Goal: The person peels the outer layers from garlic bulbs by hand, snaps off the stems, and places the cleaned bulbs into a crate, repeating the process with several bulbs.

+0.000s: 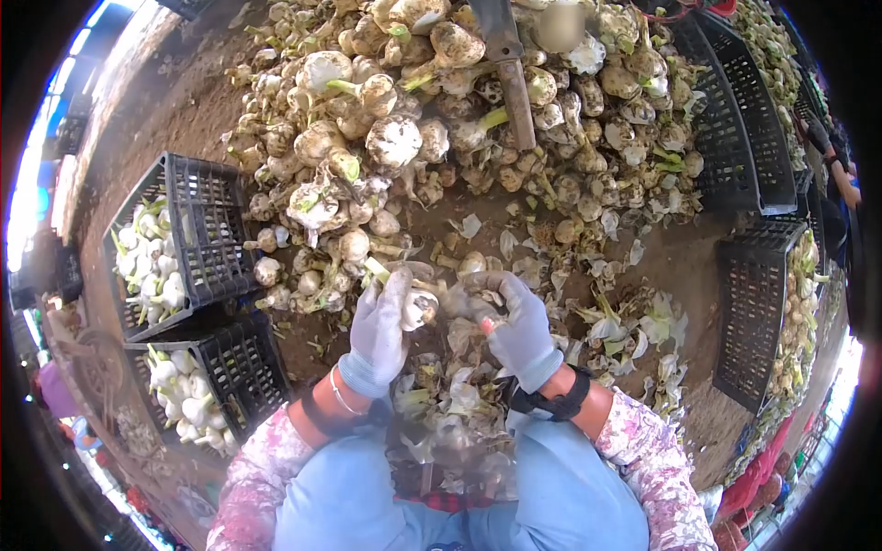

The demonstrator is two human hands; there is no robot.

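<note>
My left hand [380,329], in a pale work glove, is closed around a garlic bulb [420,309] with a short green stem. Close beside it, my right hand [520,327] wears a similar glove, its fingers curled inward toward the bulb. The fingertips there are smeared by motion, and whatever they pinch does not show clearly. Loose papery skins [459,390] lie below both hands, between my knees. Just beyond the hands spreads a large heap of unpeeled, soil-stained garlic bulbs [393,140].
On the heap rests a wide metal blade with a wooden handle [517,106]. Two black crates [213,230] of clean white garlic stand at the left. More black crates [753,317] with garlic beside them line the right. Another person's arm [838,165] shows at the far right.
</note>
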